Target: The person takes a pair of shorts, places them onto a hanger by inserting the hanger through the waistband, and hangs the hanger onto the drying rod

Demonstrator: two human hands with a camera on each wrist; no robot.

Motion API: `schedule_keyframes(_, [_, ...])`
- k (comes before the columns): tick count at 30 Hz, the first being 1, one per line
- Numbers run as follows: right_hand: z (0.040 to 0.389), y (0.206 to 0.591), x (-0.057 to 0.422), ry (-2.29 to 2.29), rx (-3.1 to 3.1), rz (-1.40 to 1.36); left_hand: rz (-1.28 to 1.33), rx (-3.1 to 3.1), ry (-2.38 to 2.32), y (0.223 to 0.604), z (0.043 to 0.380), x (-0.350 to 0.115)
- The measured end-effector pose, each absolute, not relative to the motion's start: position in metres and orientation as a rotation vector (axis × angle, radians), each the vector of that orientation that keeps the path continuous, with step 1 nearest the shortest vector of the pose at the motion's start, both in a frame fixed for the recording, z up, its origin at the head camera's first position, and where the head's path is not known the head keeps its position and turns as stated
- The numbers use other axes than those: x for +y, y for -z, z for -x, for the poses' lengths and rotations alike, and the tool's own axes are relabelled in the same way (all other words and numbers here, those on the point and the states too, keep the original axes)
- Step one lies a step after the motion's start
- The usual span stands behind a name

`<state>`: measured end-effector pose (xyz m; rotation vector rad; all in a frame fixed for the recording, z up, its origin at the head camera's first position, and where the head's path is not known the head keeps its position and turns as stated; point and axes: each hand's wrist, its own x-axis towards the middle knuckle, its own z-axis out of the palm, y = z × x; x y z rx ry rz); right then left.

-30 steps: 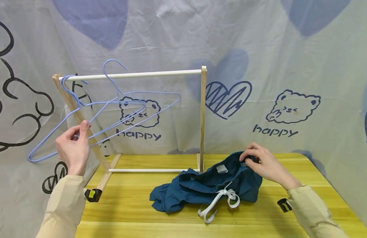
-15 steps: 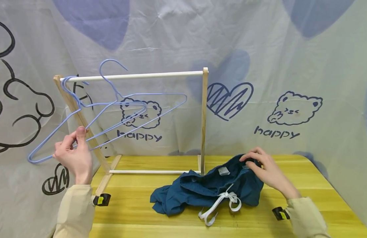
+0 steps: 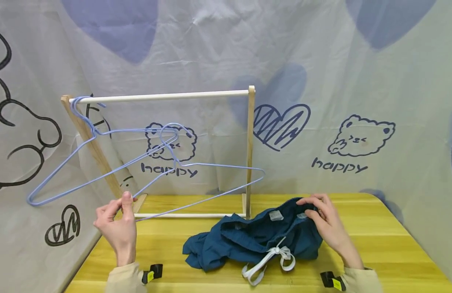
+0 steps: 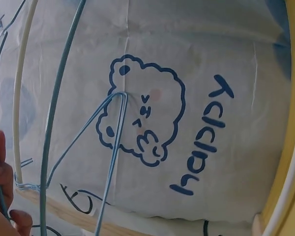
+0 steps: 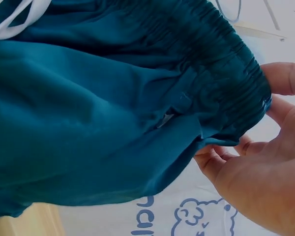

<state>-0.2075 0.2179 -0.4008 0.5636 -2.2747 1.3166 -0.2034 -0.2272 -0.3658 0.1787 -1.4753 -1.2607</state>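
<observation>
My left hand (image 3: 117,230) pinches the left end of a blue wire clothes hanger (image 3: 222,165). That hanger is off the rack, its hook pointing up below the rail. Dark teal drawstring pants (image 3: 244,240) lie crumpled on the table, the elastic waistband gaping upward and a white drawstring (image 3: 275,251) tied in a bow at the front. Leg length is hidden by the folds. At the right end of the waistband, my right hand (image 3: 330,228) holds the edge between thumb and fingers. The right wrist view shows fingers (image 5: 223,164) at the gathered teal cloth (image 5: 98,118).
A small rack with a white rail (image 3: 167,96) and wooden posts (image 3: 250,154) stands at the back left of the table. More blue hangers (image 3: 64,162) hang at the rail's left end. The yellow wood-grain table (image 3: 376,244) meets a printed cloth backdrop (image 3: 218,49) behind.
My left hand has brought the hanger down and to the right, so its hook has dropped below the rail. The right hand stays at the waistband, which has barely shifted.
</observation>
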Motion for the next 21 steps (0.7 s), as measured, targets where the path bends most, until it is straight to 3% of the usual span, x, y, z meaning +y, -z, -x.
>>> schedule_keyframes(21, [0.203,0.410,0.220,-1.440,-2.194,-0.449,0.042,-1.693,1.426,0.405,0.214,-0.194])
